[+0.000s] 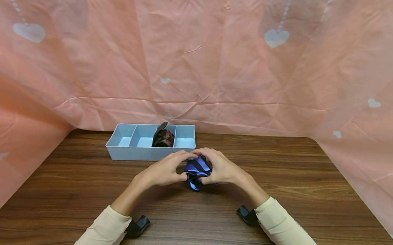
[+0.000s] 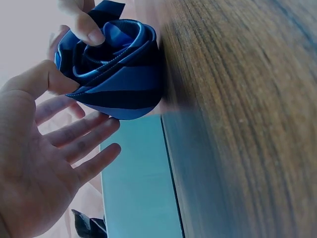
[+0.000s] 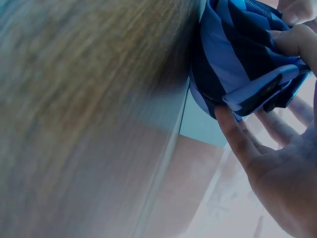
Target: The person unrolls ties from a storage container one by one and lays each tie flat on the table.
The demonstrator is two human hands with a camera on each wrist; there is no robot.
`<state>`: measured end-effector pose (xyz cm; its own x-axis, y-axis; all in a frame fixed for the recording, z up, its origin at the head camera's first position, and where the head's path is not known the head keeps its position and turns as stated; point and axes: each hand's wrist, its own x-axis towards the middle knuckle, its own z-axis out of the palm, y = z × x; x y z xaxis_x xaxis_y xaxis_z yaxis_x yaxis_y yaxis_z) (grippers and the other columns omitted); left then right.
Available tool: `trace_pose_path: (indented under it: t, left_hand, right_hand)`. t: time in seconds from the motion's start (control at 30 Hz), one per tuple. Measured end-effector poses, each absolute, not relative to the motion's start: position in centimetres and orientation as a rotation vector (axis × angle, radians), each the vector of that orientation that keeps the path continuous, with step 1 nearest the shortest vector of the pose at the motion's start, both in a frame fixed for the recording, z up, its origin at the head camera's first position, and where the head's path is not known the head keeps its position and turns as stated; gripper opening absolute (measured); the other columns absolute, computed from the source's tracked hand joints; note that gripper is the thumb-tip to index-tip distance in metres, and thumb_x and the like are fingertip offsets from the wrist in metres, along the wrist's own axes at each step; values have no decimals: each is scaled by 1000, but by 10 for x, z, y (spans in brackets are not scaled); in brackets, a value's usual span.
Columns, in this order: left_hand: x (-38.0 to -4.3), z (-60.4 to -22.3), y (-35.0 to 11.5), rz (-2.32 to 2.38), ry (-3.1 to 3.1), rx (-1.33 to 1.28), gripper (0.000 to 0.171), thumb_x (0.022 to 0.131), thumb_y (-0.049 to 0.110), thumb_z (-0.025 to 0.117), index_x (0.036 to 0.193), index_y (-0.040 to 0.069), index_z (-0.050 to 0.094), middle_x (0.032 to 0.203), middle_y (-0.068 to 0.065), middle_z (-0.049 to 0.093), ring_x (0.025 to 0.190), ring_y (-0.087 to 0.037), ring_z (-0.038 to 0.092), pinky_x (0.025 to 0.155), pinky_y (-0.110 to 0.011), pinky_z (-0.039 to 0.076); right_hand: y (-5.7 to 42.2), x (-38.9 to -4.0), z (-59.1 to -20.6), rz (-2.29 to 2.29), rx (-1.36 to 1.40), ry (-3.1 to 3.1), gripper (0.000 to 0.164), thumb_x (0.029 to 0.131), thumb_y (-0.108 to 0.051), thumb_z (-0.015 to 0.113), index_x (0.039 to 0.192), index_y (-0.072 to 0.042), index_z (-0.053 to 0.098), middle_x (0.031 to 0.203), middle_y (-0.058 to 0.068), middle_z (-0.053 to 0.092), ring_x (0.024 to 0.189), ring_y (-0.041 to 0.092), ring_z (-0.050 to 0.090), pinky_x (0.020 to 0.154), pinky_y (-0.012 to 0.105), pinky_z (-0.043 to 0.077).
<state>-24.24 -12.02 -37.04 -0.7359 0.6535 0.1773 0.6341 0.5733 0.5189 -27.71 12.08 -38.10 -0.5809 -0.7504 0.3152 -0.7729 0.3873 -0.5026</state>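
A rolled necktie (image 1: pixel 198 168) with blue and black stripes is held just above or on the table, in front of the tray. My left hand (image 1: pixel 168 170) grips its left side, thumb at the near edge and fingers behind. From the other side my right hand (image 1: pixel 222 168) holds it the same way. The left wrist view shows the coiled top of the necktie (image 2: pixel 124 84), with the left thumb on its edge. In the right wrist view, a loose end with a label lies on the outside of the roll (image 3: pixel 233 59), near the right fingers.
Behind the hands stands a light blue tray (image 1: pixel 138 155) with several compartments. A dark rolled necktie with a red pattern (image 1: pixel 165 138) sits in its third compartment from the left. The wooden table (image 1: pixel 195 226) is bordered by a pink cloth (image 1: pixel 204 61) at back and sides.
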Motion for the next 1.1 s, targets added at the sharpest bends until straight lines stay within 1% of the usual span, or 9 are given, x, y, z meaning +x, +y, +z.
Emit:
trace_pose_path:
  t: [0.13, 0.23, 0.4, 0.47, 0.53, 0.67, 0.87, 1.1]
  left_hand:
    - [-242, -371, -120, 881, 2750, 1112, 63, 88, 9, 66, 149, 4, 51, 142, -15, 57, 131, -28, 55, 110, -48, 45]
    - [-241, -371, -120, 851, 2771, 1093, 62, 90, 11, 67, 149, 6, 51, 143, -13, 56, 131, -27, 55, 109, -48, 46]
    - [-237, -369, -118, 814, 2813, 1099, 56, 97, 25, 71, 147, 8, 55, 146, -12, 54, 134, -30, 54, 108, -51, 46]
    - [-236, -369, -116, 834, 2811, 1118, 56, 98, 32, 72, 146, 7, 55, 146, -12, 55, 134, -30, 54, 109, -51, 46]
    - [-236, -369, -116, 864, 2802, 1130, 58, 99, 34, 72, 146, 6, 55, 146, -13, 56, 134, -29, 55, 109, -49, 46]
    - [-239, -371, -115, 921, 2780, 1157, 56, 99, 30, 73, 145, 4, 55, 144, -13, 58, 134, -27, 56, 111, -46, 45]
    - [-242, -372, -118, 978, 2760, 1179, 55, 97, 26, 75, 142, 0, 57, 140, -15, 59, 133, -28, 56, 112, -46, 44]
    - [-242, -372, -120, 1021, 2733, 1146, 55, 95, 27, 76, 142, 4, 58, 141, -12, 58, 133, -26, 55, 113, -46, 43]
  right_hand:
    - [121, -276, -381, 962, 1431, -2592, 79, 72, -18, 87, 142, -5, 54, 134, 10, 63, 117, 26, 59, 100, 49, 47]
    - [121, -275, -381, 949, 1427, -2603, 79, 73, -17, 88, 143, -5, 54, 135, 11, 63, 119, 28, 58, 101, 51, 46]
    - [120, -272, -379, 930, 1395, -2625, 81, 75, -17, 88, 145, -4, 52, 139, 13, 61, 122, 31, 58, 101, 52, 47]
    - [119, -271, -378, 939, 1385, -2634, 83, 75, -16, 88, 147, -3, 50, 140, 14, 61, 122, 31, 58, 101, 52, 48]
    - [119, -270, -378, 942, 1379, -2640, 85, 75, -16, 88, 149, -3, 49, 141, 14, 60, 122, 32, 58, 100, 52, 49]
    - [119, -271, -378, 937, 1380, -2639, 87, 75, -16, 89, 150, -4, 48, 140, 14, 60, 122, 31, 58, 100, 51, 49]
    - [119, -273, -379, 914, 1424, -2600, 88, 72, -15, 89, 149, -4, 48, 140, 13, 60, 121, 30, 58, 101, 53, 47]
    - [120, -273, -378, 909, 1457, -2592, 88, 71, -15, 88, 149, -5, 47, 141, 13, 59, 121, 29, 57, 102, 53, 46]
